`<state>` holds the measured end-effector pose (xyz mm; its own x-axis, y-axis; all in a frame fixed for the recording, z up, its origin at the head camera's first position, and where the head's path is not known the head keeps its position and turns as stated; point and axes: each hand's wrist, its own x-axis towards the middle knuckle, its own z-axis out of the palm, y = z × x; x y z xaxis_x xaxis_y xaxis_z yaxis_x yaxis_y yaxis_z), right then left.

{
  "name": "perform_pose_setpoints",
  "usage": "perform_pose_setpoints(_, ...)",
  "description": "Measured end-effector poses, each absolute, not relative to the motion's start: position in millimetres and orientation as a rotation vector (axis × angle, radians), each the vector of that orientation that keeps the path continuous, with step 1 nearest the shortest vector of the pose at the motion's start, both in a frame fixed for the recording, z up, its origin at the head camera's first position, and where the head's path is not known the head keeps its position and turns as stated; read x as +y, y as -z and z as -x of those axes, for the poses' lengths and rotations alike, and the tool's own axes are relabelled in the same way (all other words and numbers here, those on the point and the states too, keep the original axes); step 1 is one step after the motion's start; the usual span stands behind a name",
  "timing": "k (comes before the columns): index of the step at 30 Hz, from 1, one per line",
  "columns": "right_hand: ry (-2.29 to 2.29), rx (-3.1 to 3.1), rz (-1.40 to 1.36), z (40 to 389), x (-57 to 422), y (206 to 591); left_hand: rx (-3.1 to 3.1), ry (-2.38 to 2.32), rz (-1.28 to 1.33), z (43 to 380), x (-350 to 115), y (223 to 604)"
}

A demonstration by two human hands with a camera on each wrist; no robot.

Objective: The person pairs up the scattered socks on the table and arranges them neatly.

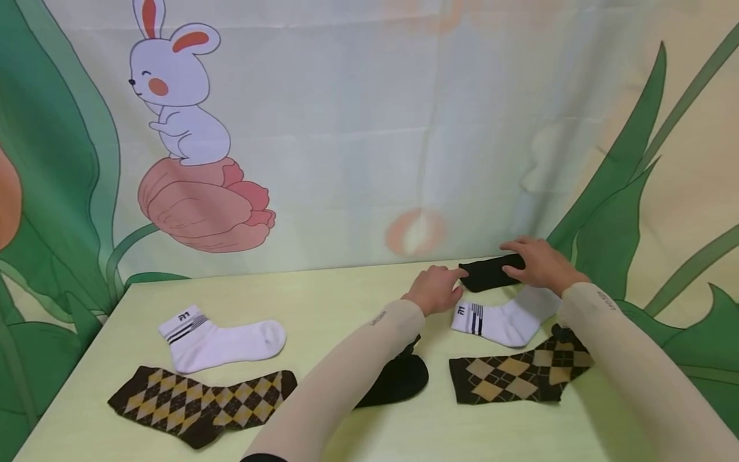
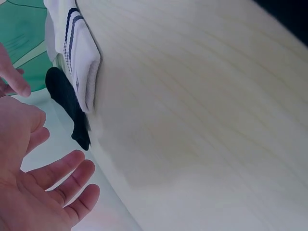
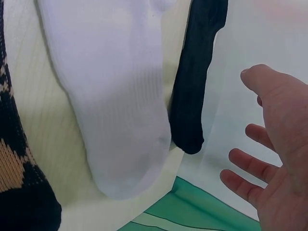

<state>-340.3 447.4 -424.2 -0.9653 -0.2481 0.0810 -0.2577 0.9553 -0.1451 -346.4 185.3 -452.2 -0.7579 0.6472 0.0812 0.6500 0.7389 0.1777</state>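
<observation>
A black sock (image 1: 487, 274) lies flat along the table's back edge, at the right. By its left end is my left hand (image 1: 435, 289), fingers extended toward the cuff. My right hand (image 1: 543, 262) hovers at the other end, thumb and fingers apart, hiding part of the sock. In the left wrist view, the left hand (image 2: 43, 183) has loosely bent fingers and holds nothing. The right wrist view has the right hand (image 3: 274, 144) spread beside the black sock (image 3: 192, 72), apart from it. Just in front lies a white striped sock (image 1: 502, 321), partly behind the right forearm.
A brown argyle sock (image 1: 514, 378) lies nearer at the right. On the left are another white sock (image 1: 231, 340) and a yellow-and-brown argyle sock (image 1: 202, 401). Another black sock (image 1: 401, 378) is partly hidden under the left forearm. A printed curtain (image 1: 346, 128) hangs behind the table.
</observation>
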Motion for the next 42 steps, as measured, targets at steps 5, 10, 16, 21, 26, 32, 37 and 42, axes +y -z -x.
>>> perform_pose_setpoints(5,-0.260,-3.064,-0.365,342,455,433,-2.943,0.280,1.073,343,191,453)
perform_pose_setpoints(10,-0.285,-3.073,-0.349,341,460,436,-2.952,0.245,1.072,343,196,454)
perform_pose_setpoints(16,-0.290,-3.110,-0.285,342,468,439,-2.958,0.225,1.067,346,198,454)
perform_pose_setpoints(21,-0.263,-3.141,-0.250,343,471,445,-2.973,0.219,1.076,346,199,458)
perform_pose_setpoints(26,-0.267,-3.155,-0.227,341,470,447,-2.990,0.219,1.064,345,201,461)
perform_pose_setpoints(32,-0.270,-3.163,-0.211,338,469,447,-2.997,0.170,1.054,346,205,461)
perform_pose_setpoints(37,-0.265,-3.204,-0.170,337,468,448,-3.018,0.159,1.041,348,208,462)
perform_pose_setpoints(42,-0.276,-3.243,-0.113,337,469,451,-3.048,0.170,1.036,350,211,466)
